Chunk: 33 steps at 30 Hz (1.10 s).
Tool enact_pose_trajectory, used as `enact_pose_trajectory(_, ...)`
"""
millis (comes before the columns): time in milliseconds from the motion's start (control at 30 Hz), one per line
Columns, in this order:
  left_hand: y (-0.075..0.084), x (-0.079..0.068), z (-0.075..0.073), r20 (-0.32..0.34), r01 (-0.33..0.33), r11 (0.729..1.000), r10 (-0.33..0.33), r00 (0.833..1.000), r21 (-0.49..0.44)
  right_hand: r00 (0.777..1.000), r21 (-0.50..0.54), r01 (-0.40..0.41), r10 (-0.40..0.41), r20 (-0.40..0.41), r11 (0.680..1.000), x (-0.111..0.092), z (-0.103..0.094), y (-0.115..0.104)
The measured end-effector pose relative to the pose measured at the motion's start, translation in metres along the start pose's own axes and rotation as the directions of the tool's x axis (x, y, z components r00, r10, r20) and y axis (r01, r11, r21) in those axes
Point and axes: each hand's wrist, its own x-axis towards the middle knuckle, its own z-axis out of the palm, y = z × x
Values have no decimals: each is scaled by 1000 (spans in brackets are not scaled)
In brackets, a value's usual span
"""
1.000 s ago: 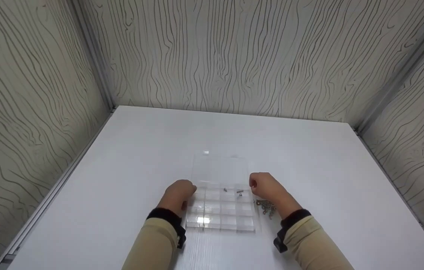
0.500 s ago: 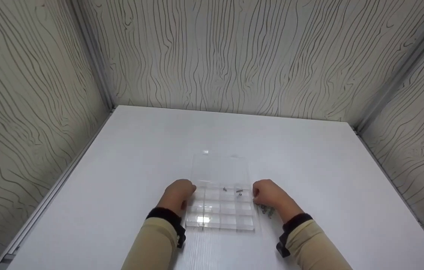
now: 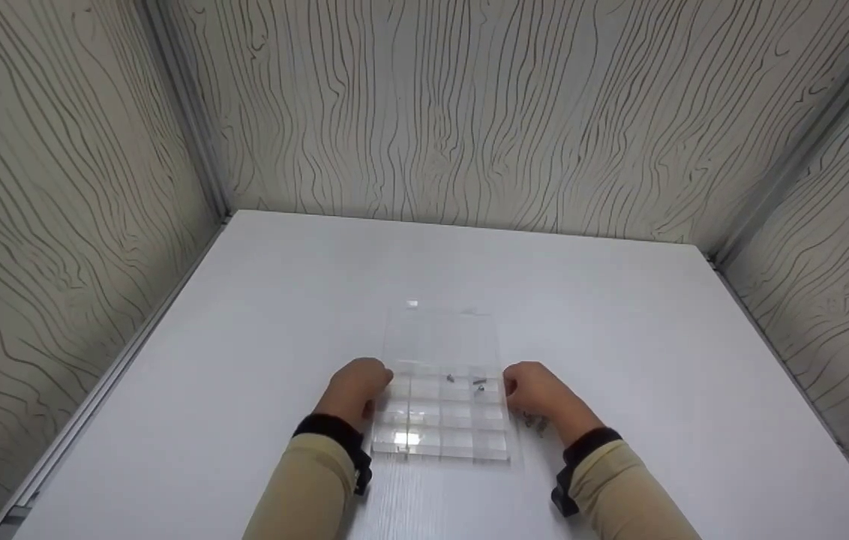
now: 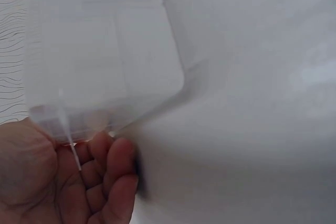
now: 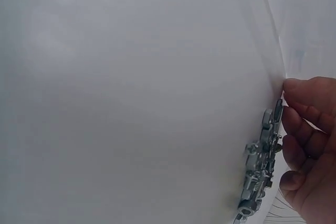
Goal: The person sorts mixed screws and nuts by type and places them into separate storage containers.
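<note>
A clear plastic compartment box [image 3: 454,451] lies on the table with its lid [image 3: 439,337] laid back on the far side. My left hand [image 3: 355,386] grips the box's left side, its fingers curled below the plastic edge [image 4: 105,121] in the left wrist view. Close to the right side, my right hand [image 3: 544,390] has curled fingers. In the right wrist view, the right thumb and fingertips are right at a pile of metal screws and nuts [image 5: 257,166]; I cannot tell whether they pinch a piece. A few small metal pieces [image 3: 479,382] sit in the far-row compartments.
The white table [image 3: 304,285] extends around the box. Wood-patterned panels [image 3: 432,112] stand behind it and on both sides. A metal rail [image 3: 117,360] follows the left edge.
My right hand has moved slightly toward me and covers more of the metal pile. The left hand and the box have stayed in place.
</note>
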Motion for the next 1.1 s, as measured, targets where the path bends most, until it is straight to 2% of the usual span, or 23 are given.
enact_pose_trajectory(167,-1,2,1,-9,-21,1000,21,1000,19,1000,-1,-17,17,9,1000,2,1,2)
enact_pose_trajectory(400,-1,2,0,-3,28,998,-28,1000,-50,1000,15,1,-1,-16,1000,4,3,2)
enact_pose_trajectory(567,0,2,0,-7,37,997,-37,999,-66,1000,14,11,-11,-21,1000,5,2,3)
enact_pose_trajectory(733,0,1,1,-27,5,998,-6,1000,-55,999,-52,-2,0,-34,999,6,1,5)
enact_pose_trajectory(833,0,0,1,-39,-18,999,16,999,-34,998,-133,23,-32,-60,991,6,0,8)
enact_pose_trajectory(967,0,0,0,-25,19,998,-20,999,-60,993,-223,60,-81,-83,973,6,0,13)
enact_pose_trajectory(1100,0,0,-1,-15,51,995,-52,999,-82,995,-201,39,-58,-87,979,7,-1,17)
